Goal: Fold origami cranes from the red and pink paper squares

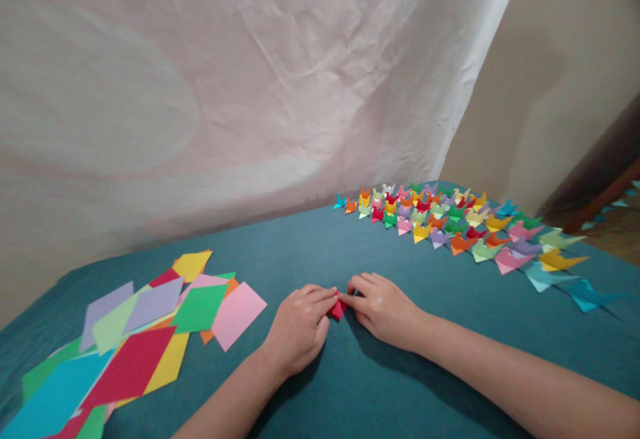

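A small folded piece of red paper (338,308) lies at the middle of the table's near part, between my two hands. My left hand (303,325) has its fingers closed over the paper's left side and upper edge. From the other side, my right hand (383,307) touches the paper's upper right with a fingertip, its other fingers curled in. My fingers cover part of the paper, so its full folded shape is hidden.
Loose square sheets of coloured paper (150,302) overlap in a spread pile at the left. Rows of small folded paper birds (463,244) stand at the right. The table (280,252) has a dark teal cover, and a pale cloth (240,92) hangs behind it.
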Available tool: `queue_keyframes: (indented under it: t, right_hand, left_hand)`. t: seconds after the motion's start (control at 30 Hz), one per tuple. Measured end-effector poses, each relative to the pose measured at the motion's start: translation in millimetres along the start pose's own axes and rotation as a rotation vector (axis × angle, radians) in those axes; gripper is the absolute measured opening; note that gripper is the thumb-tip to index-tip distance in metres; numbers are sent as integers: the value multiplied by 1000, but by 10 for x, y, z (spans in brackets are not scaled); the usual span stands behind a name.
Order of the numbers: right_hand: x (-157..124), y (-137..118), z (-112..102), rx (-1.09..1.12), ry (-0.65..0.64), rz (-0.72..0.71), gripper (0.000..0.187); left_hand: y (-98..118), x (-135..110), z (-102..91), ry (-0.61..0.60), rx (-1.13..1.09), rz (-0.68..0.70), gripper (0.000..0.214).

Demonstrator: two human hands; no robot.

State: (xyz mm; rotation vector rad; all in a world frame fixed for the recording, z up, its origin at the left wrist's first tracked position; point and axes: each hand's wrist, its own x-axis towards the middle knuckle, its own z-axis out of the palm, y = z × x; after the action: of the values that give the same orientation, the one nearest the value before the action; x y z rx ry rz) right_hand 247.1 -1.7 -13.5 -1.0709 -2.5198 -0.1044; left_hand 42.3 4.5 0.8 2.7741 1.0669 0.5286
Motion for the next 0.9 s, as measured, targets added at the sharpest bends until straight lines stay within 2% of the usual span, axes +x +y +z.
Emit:
queue_keyframes:
  t: [0.33,0.9]
  right_hand:
    - [14,40,-14,11,-50,-33,20]
    - [19,6,-51,-16,-94,-104,21]
  left_hand:
    - [-3,13,-13,-67,21,-19,38]
    - [-24,15,-9,-99,8,-9,34]
